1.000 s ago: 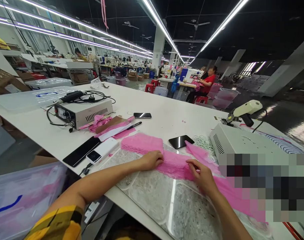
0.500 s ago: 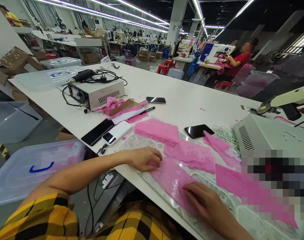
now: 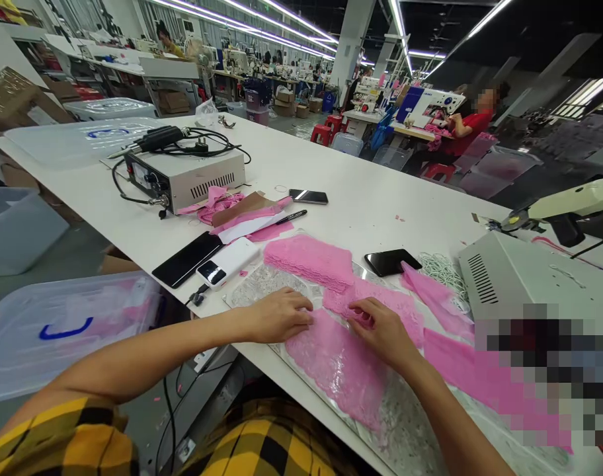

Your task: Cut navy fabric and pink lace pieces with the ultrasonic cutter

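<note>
A pink lace piece [image 3: 338, 367] lies flat on the clear plastic-covered pad at the table's front edge. My left hand [image 3: 276, 315] rests at its upper left corner, palm down, fingers loosely bent and touching it. Above it lie two pink stacks: a thick lace stack [image 3: 309, 259] and, to its right, a second lace stack [image 3: 398, 305] partly overlapped by it. On the near edge of that second stack is my right hand [image 3: 381, 330], thumb and fingers bent around a bit of lace. The fingertips partly hide that edge.
A black phone [image 3: 391, 262] and white elastic cords [image 3: 443, 272] lie beyond the stacks. Left are a white power bank [image 3: 229, 261], a black tablet-like slab [image 3: 188, 259] and a corded machine box [image 3: 187, 178]. A pale machine housing [image 3: 534, 277] stands right; more pink fabric [image 3: 494, 387] lies before it.
My right hand has moved up and left from the flat lace piece to the second stack's near edge. My left hand has shifted slightly left; the flat piece is now more exposed.
</note>
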Motion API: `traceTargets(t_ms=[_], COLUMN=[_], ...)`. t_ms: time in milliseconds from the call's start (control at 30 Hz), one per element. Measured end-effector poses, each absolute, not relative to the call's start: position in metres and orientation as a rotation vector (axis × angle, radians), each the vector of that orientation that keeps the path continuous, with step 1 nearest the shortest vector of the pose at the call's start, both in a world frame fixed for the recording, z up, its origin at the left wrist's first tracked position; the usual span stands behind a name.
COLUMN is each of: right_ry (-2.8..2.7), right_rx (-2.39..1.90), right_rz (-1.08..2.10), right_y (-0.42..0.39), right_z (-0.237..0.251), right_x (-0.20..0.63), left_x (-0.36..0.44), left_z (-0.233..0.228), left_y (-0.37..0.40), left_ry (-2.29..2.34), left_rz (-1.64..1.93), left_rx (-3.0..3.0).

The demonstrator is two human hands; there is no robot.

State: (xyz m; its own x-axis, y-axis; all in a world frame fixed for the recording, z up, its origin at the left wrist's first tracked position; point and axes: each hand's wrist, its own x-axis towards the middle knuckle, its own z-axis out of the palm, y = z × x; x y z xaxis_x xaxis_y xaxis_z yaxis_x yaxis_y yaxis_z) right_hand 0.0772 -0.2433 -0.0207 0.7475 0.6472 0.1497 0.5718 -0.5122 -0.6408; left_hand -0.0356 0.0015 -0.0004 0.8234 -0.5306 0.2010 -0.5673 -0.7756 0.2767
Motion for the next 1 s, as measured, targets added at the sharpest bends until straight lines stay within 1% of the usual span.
traceTargets(t_ms=[200, 333, 500, 700, 833, 1000], right_ry=[-0.939, -0.889, -0.831, -0.752, -0.712, -0.62], right_rx=[-2.239, -2.214, -2.131, -2.034, -1.98, -1.922], right_rz=[0.254, 0.314, 0.409, 0.482, 0.457, 0.363], right_y=[-0.23, -0.232, -0.235, -0.236, -0.238, -0.247], right_z=[-0.028, -0.026, -0.021, -0.017, -0.012, 0.005], right_x=[0.089, 0.096, 0.101, 0.101, 0.102, 0.106], left_x=[0.017, 0.034, 0.034, 0.024, 0.023, 0.024], left_z=[-0.016, -0.024, -0.029, -0.022, -0.021, -0.02], left_y=[-0.021, -0.027, -0.026, -0.034, -0.041, -0.038], left_ry=[-0.688, -0.62, -0.596, -0.652, -0.786, -0.631], left_rz=[0.158, 0.178, 0.209, 0.288, 0.231, 0.192], left_rx=[2.666, 2.68, 2.689, 2.666, 2.655, 2.696])
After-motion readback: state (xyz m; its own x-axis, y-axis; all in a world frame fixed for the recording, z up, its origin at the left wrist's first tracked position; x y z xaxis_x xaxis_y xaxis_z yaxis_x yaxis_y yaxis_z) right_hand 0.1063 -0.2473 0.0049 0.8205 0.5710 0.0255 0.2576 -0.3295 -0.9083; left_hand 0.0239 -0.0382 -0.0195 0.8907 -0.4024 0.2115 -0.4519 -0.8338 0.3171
